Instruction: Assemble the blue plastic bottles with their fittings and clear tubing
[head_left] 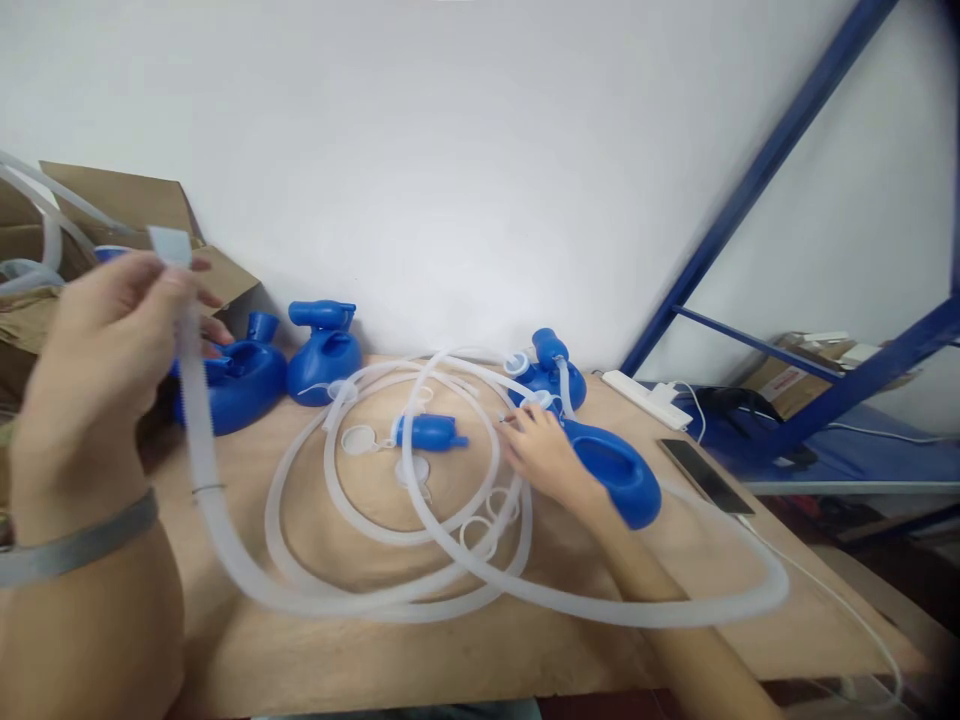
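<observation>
My left hand [105,330] is raised at the left and closed round the end of a translucent white tube [196,440], whose white tip sticks up above my fingers. The tube runs down and coils in wide loops [420,590] over the wooden table [525,650]. My right hand [544,455] rests on the table in the middle, fingers curled by a tube loop and a small white connector, right beside a blue plastic vessel [619,470]. A small blue fitting [431,432] lies inside the loops, with white ring caps [358,440] next to it.
More blue vessels stand at the back: two at the left [247,375] [324,355], one at the centre right [551,370]. A cardboard box [112,200] with more tubing is at the far left. A white power strip [649,397], a phone [705,475] and a blue metal rack [787,140] are on the right.
</observation>
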